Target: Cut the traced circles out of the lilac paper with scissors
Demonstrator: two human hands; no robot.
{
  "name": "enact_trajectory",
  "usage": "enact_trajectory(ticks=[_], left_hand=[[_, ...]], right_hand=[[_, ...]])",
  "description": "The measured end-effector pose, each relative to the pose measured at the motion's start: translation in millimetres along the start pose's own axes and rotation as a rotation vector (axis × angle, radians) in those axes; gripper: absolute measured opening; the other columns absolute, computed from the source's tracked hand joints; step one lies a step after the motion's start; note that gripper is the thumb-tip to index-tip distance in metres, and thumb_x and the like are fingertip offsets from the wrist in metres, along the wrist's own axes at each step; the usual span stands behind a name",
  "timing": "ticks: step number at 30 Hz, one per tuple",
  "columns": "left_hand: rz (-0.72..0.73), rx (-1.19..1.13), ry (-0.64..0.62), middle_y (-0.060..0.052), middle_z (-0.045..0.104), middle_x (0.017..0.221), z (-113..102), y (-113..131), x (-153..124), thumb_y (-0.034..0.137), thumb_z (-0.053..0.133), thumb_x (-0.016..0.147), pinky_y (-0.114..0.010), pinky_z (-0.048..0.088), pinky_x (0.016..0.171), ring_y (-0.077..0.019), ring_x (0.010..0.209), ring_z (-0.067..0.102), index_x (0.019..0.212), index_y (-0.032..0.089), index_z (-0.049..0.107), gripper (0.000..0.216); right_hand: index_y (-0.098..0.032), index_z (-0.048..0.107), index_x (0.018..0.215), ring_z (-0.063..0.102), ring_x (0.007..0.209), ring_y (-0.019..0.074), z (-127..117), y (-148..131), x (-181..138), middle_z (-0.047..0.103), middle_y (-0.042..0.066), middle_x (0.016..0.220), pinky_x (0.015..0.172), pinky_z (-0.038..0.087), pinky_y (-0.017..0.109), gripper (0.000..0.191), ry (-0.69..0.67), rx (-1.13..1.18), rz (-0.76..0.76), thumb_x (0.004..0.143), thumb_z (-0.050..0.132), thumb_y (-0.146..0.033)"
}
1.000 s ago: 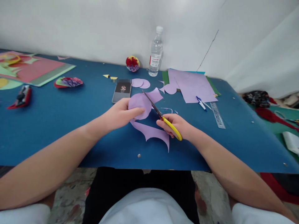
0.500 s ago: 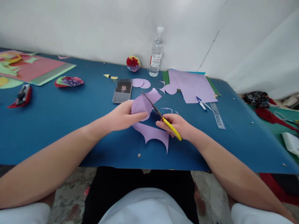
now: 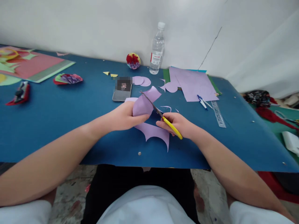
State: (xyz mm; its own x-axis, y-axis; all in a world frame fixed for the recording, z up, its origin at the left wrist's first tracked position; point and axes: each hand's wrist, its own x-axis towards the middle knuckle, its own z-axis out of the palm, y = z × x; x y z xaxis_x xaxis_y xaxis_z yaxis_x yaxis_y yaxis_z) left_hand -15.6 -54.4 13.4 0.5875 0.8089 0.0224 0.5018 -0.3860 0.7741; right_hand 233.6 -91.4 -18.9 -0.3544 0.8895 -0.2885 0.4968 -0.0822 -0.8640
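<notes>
My left hand [image 3: 123,117] pinches a piece of purple paper [image 3: 143,105] just above the blue table [image 3: 70,118], with a rounded part held up and a curved offcut [image 3: 156,133] trailing below. My right hand [image 3: 178,124] grips yellow-handled scissors [image 3: 161,115]. Their blades point up and left into the paper, along the edge of the rounded part.
A phone [image 3: 122,88] lies just beyond my left hand, with purple paper circles [image 3: 141,81] beside it. A water bottle [image 3: 157,49] and a paper flower ball [image 3: 133,60] stand by the wall. Purple sheets [image 3: 191,82], pens [image 3: 202,102] and a ruler [image 3: 218,113] lie at right. Coloured paper [image 3: 35,65] lies far left.
My left hand has turned the purple paper so its rounded part tilts up more. The scissors stay in the cut, and the view has shifted slightly downward.
</notes>
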Motion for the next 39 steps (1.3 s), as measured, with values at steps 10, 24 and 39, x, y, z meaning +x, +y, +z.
enact_trajectory(ticks=[10, 24, 39], left_hand=[[0.197, 0.245, -0.068, 0.002, 0.062, 0.069, 1.1, -0.6, 0.4, 0.030, 0.060, 0.091, -0.028, 0.043, 0.067, -0.0151, 0.066, 0.057, 0.073, 0.020, 0.055, 0.020], [0.303, 0.463, -0.018, -0.004, 0.068, 0.077, 1.4, -5.2, 3.1, 0.032, 0.055, 0.094, -0.032, 0.042, 0.071, -0.0195, 0.072, 0.061, 0.072, 0.020, 0.058, 0.025], [0.207, 0.511, -0.090, -0.008, 0.073, 0.090, 0.4, 1.0, 0.4, 0.038, 0.051, 0.096, -0.034, 0.048, 0.074, -0.0230, 0.080, 0.068, 0.085, 0.019, 0.069, 0.028]], right_hand=[[-0.023, 0.052, 0.076, 0.043, 0.056, 0.0132, 0.6, -1.7, -4.5, 0.048, -0.005, 0.062, 0.054, 0.032, 0.028, 0.050, -0.012, -0.101, -0.048, 0.083, 0.076, -0.066], [-0.023, 0.052, 0.076, 0.042, 0.059, 0.0134, -0.8, -2.1, -4.1, 0.048, -0.005, 0.065, 0.054, 0.033, 0.029, 0.049, -0.023, -0.150, -0.039, 0.082, 0.077, -0.065], [-0.023, 0.053, 0.078, 0.042, 0.062, 0.0142, -1.7, -4.6, -4.6, 0.050, -0.003, 0.070, 0.057, 0.034, 0.030, 0.050, -0.042, -0.215, -0.038, 0.083, 0.074, -0.068]])
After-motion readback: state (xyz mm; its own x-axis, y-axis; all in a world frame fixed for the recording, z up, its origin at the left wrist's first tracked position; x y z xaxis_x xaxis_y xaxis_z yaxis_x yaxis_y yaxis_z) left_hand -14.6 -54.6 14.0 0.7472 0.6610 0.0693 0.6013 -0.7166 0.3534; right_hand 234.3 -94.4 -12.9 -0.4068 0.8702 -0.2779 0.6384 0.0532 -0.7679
